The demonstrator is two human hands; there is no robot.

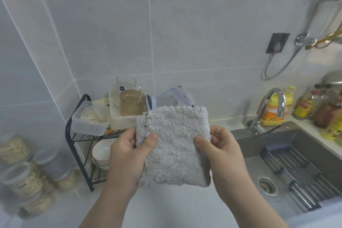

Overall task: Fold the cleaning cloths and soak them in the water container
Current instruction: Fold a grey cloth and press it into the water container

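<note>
You hold the pale grey, fluffy terry cleaning cloth (174, 148) up in front of you, folded into a rough square, above the white countertop (166, 207). Your left hand (127, 155) grips its left edge, thumb across the front. Your right hand (224, 153) pinches the right edge the same way.

The fold looks loose: a second layer peeks out at the cloth's 10 o'clock corner. Ease either thumb and the layers will likely slide apart, so the cloth would go into the water unfolded.

At 11 o'clock from the cloth, a clear rectangular plastic tub (118, 122) sits on the black wire rack (69, 126), with an amber glass tumbler (132, 105) standing inside it. I cannot tell whether that tub is your water container. If it is, the tumbler crowds it, and pushing the cloth in could tip the glass or nudge the tub off the rack's edge.

The grey steel sink (255, 170) lies at 4 o'clock. A drop on that side would probably land the cloth near the drain.
</note>
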